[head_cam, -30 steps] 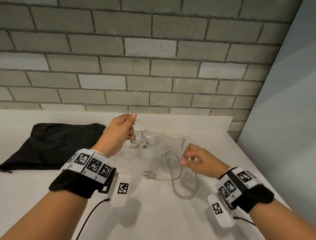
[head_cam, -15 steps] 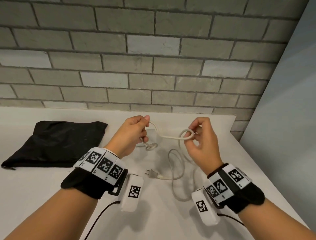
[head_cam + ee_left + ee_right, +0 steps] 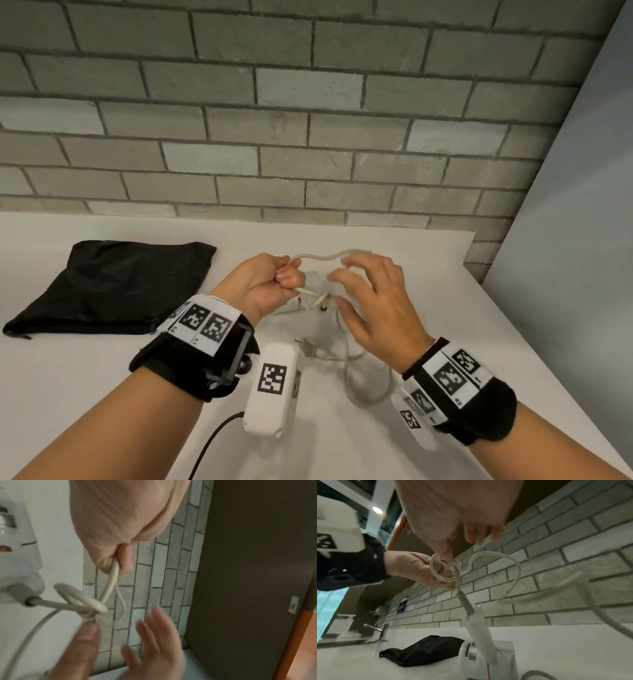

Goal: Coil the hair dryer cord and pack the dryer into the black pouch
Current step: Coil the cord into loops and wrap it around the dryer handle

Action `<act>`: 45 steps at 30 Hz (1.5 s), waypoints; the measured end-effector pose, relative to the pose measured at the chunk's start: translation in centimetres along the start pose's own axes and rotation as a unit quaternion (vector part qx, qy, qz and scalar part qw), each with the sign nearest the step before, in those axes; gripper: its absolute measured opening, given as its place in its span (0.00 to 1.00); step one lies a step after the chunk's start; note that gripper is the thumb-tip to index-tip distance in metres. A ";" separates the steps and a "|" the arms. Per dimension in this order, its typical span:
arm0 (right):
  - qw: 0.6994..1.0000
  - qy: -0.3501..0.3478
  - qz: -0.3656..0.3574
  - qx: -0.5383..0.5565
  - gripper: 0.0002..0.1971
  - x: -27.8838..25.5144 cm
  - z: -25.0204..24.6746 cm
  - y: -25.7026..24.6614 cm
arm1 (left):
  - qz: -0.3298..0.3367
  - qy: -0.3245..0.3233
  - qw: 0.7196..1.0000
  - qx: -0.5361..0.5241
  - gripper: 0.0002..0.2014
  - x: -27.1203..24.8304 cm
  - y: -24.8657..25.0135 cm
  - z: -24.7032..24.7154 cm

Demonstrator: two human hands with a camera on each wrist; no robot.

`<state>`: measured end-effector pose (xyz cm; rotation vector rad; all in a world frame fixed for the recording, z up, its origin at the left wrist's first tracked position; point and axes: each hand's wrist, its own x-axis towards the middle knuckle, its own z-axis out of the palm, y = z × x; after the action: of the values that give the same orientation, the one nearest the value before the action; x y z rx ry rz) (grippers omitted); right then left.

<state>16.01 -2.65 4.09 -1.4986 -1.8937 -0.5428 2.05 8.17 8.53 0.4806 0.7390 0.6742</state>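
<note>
My left hand (image 3: 270, 284) grips the white cord (image 3: 318, 256) in a fist, with a small loop held at its fingers (image 3: 436, 569) and a larger arc standing up toward the wall. My right hand (image 3: 370, 301) is close beside it with fingers spread; its thumb (image 3: 85, 631) touches the cord by the small loop. The white hair dryer (image 3: 476, 660) stands on the counter below and between the hands, mostly hidden in the head view. The rest of the cord (image 3: 363, 399) and the plug (image 3: 310, 349) lie on the counter. The black pouch (image 3: 113, 284) lies flat to the left.
The white counter (image 3: 428, 291) ends at a grey brick wall (image 3: 308, 154) behind and has its edge near a grey panel (image 3: 575, 240) on the right. A metal faucet (image 3: 373, 627) stands far to the left past the pouch.
The right hand carried a stretch of cord over to the left hand, let go of its pinch and spread its fingers. The left hand stayed closed on the cord.
</note>
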 end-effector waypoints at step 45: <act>0.617 0.009 0.253 0.745 0.17 0.2 -4.7 4.4 | 0.344 -0.123 0.838 0.405 0.14 1.2 -1.5 0.7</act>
<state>21.33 -4.56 7.18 -0.6496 -1.0123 1.0938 3.81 7.85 7.57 1.6439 0.5684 0.9222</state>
